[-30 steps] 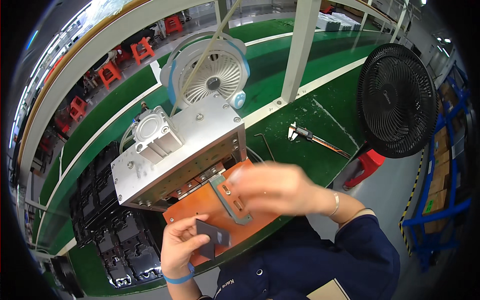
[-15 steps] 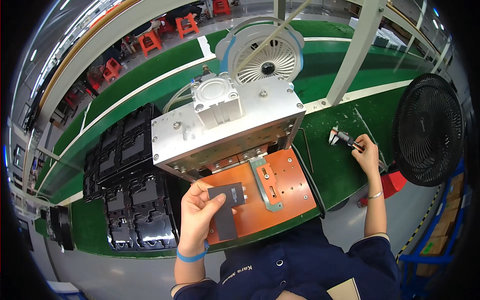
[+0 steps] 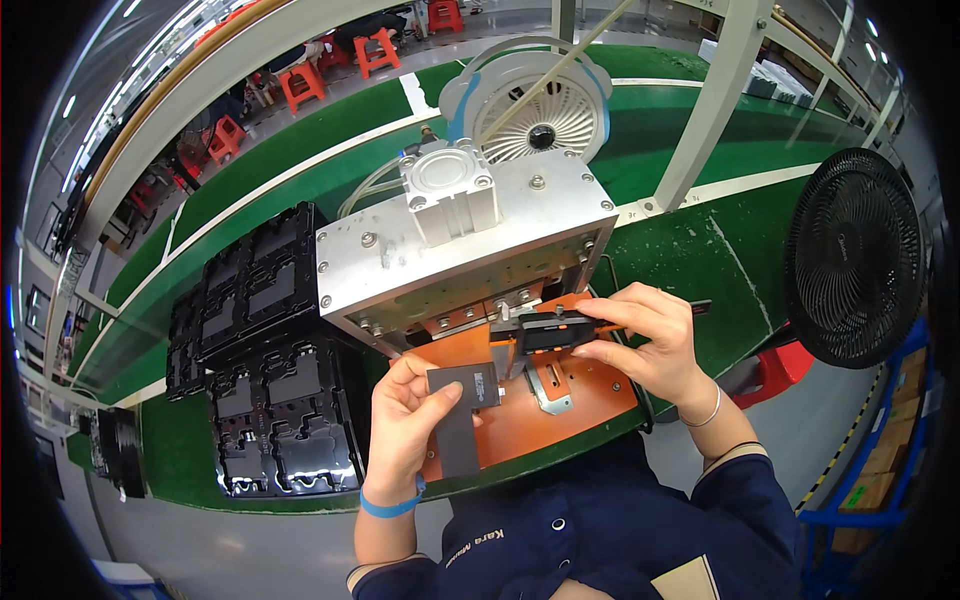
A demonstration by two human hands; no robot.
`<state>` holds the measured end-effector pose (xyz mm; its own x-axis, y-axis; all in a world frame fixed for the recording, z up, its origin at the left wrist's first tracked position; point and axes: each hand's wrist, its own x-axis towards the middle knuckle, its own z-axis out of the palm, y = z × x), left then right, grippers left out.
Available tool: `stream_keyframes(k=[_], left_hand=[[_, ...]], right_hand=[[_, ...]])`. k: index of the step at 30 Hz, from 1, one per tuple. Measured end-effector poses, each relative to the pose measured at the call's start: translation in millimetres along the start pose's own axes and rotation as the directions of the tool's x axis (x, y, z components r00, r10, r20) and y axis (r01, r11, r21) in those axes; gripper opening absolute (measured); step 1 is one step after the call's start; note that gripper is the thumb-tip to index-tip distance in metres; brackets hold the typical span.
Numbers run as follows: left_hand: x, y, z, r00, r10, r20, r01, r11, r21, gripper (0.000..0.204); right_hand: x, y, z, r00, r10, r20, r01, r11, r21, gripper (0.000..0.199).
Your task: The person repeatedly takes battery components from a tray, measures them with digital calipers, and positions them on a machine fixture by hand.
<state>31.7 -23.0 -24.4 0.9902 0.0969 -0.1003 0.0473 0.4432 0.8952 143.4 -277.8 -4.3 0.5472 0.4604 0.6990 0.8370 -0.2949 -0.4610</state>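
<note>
A flat, L-shaped dark grey battery with small pale tabs on its right side is pinched between the thumb and fingers of my left hand. In my right hand is a black digital caliper, held across its body with the jaws pointing left, close to the battery's tabbed side. Whether jaws and battery touch I cannot tell. Both hands are over the orange base plate of a metal press. A slotted metal guide on that plate is partly covered by the caliper.
Stacked black plastic trays lie left of the press on the green bench. A white fan stands behind it, and a black fan at the right. A pale post rises from the bench. Red stools are farther off.
My right hand has brought the caliper from the green bench at the right to over the orange plate, beside the battery. My left hand has barely shifted and still holds the battery.
</note>
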Motion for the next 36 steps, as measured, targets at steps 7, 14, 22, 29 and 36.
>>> stream_keyframes(k=[7, 14, 22, 29, 36], left_hand=[[-1, 1, -3, 1.000, -0.004, 0.015, 0.004, 1.000, -0.021, 0.015], [1, 1, -2, 1.000, 0.000, 0.028, 0.001, 1.000, -0.031, 0.014], [1, -1, -4, 1.000, -0.005, 0.002, 0.005, 1.000, -0.005, 0.015], [1, 0, -5, 1.000, -0.016, -0.006, 0.016, 0.999, -0.033, 0.015], [1, 0, -5, 1.000, -0.007, 0.007, 0.007, 0.999, -0.051, 0.016]], right_hand=[[2, 3, 8, 1.000, -0.030, 0.001, 0.030, 0.999, 0.016, 0.042], [1, 5, 9, 0.999, -0.045, -0.010, 0.045, 0.999, -0.006, 0.043], [1, 6, 12, 0.992, -0.119, -0.052, 0.118, 0.992, -0.035, 0.043], [0, 7, 14, 0.991, -0.119, -0.056, 0.118, 0.993, -0.012, 0.043], [-4, 9, 16, 0.990, -0.120, -0.080, 0.120, 0.993, -0.007, 0.044]])
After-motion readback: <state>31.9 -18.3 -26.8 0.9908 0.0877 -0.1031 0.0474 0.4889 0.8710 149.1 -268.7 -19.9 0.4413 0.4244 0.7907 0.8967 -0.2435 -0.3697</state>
